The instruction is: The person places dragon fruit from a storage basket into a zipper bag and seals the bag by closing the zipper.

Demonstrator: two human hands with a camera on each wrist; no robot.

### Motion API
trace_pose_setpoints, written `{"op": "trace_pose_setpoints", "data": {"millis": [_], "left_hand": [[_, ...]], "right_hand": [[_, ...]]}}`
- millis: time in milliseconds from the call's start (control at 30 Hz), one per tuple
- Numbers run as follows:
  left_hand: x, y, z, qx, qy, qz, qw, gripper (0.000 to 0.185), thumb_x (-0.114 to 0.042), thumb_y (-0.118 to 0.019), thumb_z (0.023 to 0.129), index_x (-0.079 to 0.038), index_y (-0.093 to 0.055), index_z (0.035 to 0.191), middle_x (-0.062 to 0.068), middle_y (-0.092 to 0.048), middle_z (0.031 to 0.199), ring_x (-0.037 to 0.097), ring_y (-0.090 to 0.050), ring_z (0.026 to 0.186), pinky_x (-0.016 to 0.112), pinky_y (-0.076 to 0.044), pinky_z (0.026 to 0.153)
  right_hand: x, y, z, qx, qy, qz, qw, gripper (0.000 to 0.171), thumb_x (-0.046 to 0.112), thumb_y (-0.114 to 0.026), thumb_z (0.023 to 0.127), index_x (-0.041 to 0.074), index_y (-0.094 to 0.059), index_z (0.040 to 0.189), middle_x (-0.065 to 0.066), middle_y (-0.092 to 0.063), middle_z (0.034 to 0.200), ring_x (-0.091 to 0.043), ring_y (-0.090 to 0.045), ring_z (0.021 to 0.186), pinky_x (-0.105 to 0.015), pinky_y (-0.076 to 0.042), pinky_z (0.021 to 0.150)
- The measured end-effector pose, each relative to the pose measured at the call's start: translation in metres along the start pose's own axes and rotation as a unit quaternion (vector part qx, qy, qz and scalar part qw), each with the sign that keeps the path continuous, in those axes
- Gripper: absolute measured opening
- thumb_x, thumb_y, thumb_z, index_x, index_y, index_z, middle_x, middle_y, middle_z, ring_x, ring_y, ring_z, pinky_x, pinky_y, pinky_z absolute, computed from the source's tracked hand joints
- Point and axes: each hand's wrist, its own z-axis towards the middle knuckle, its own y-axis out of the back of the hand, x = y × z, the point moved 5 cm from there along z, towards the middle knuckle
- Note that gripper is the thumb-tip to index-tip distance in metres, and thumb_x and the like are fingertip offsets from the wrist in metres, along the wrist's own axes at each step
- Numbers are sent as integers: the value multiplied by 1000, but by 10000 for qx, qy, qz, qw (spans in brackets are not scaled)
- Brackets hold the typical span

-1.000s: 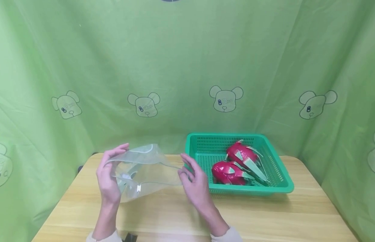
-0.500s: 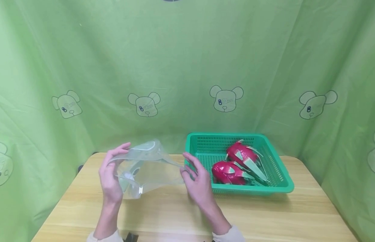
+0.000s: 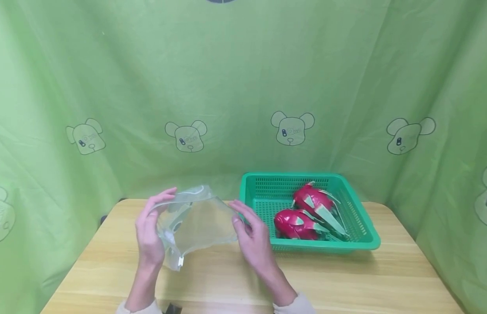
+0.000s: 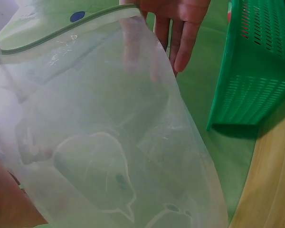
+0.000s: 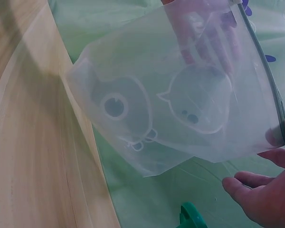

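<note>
- Clear zip bag (image 3: 202, 229) is strung between both hands at the center, mouth gaping; looks clear of the table (image 3: 227, 285).
- Left hand (image 3: 149, 229), on the bag's 9 o'clock side, pinches the mouth edge. Right hand (image 3: 255, 237), at its 3 o'clock, pinches the opposite corner; the rest of its fingers are straight. Hands well apart.
- Main risk: one pinch slips. Cause: thin, smooth-looking film and only edge contact, more so on the right. The bag would then swing from the other hand.
- Mouth could fold shut if the hands come closer; nothing but their spread appears to keep it gaping.
- Pulling too wide is bad too: rim goes taut, the two sides close up, zip edge may strain.
- White slider (image 3: 181, 261) hangs at the bag's 7 o'clock. Could snag a finger or foul the opening.
- Green basket (image 3: 361, 218) is at 3 o'clock, just beside the right hand; touching or not, can't tell. A wide swing might knock it.
- Near dragon fruit (image 3: 294, 223) and far dragon fruit (image 3: 311, 198) lie inside it. Their long leaf tips could catch the slotted walls or poke film if they meet.
</note>
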Motion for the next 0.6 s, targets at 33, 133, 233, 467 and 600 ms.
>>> {"op": "trace_pose_setpoints", "data": {"millis": [33, 133, 233, 467, 600], "left_hand": [[0, -1, 0, 38, -21, 29, 10000, 45, -1, -23, 101, 11, -63, 118, 24, -65, 130, 28, -57, 127, 33, -42, 108], [0, -3, -1, 170, -66, 31, 9998, 46, 1, -24, 100, 9, -64, 121, 23, -65, 131, 27, -57, 127, 33, -42, 109], [1, -4, -2, 271, -103, 14, 9996, 47, 2, -24, 100, 7, -65, 123, 22, -65, 131, 26, -58, 128, 32, -42, 109], [2, -7, -4, 446, -143, 135, 9988, 49, 4, -25, 99, 3, -64, 129, 18, -65, 133, 25, -56, 130, 29, -41, 110], [3, -11, -4, 617, -75, 226, 9978, 48, 4, -27, 100, 1, -64, 131, 15, -65, 135, 25, -55, 132, 28, -38, 114]], "right_hand": [[0, 0, 0, -3, 13, -8, 10000, 33, 12, -57, 105, 12, -65, 138, -1, -55, 150, -24, -46, 143, -38, -46, 106], [1, -1, -1, -2, 44, 5, 10000, 33, 12, -57, 105, 12, -65, 138, -1, -55, 150, -24, -46, 142, -37, -46, 106], [1, -1, -1, 2, 44, 53, 10000, 34, 13, -57, 106, 10, -64, 139, -1, -55, 150, -23, -46, 142, -35, -46, 106], [0, -2, -2, -30, 66, -82, 9999, 36, 21, -55, 108, 11, -62, 141, 1, -55, 149, -22, -48, 141, -39, -46, 107], [-2, -1, -2, -2, 126, -216, 9997, 35, 24, -52, 109, 16, -63, 141, 2, -54, 150, -22, -46, 142, -43, -45, 108]]}}
